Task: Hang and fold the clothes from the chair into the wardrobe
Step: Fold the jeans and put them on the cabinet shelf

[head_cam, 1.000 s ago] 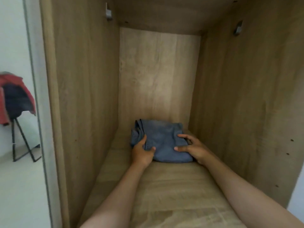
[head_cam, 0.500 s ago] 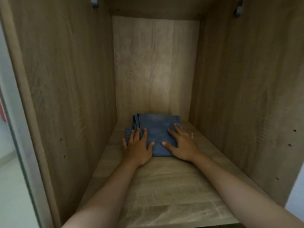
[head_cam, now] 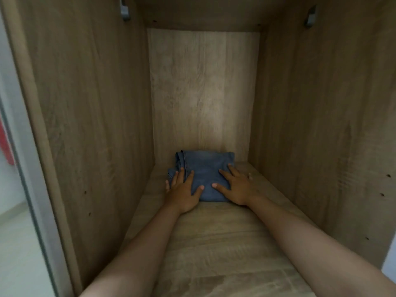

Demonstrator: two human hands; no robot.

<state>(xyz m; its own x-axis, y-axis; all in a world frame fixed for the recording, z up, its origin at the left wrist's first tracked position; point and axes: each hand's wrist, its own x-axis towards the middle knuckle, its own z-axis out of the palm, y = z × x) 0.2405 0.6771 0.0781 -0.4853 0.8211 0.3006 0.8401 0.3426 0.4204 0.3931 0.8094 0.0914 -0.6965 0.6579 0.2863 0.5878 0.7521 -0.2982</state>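
step: placing folded blue denim garment [head_cam: 204,174] deep on wooden wardrobe shelf [head_cam: 214,243]
hands: left hand [head_cam: 182,192], right hand [head_cam: 236,187] flat, fingers straight, pressing denim
next: likely withdraw, fetch more clothes

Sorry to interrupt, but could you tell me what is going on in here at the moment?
A person is putting folded jeans away in a wardrobe. The jeans lie on the shelf, near the back wall. Both hands rest flat on them with straight fingers: the left hand on the left front corner, the right hand on the right front corner. Nothing else lies on the shelf, and the two rail brackets hold no rail.
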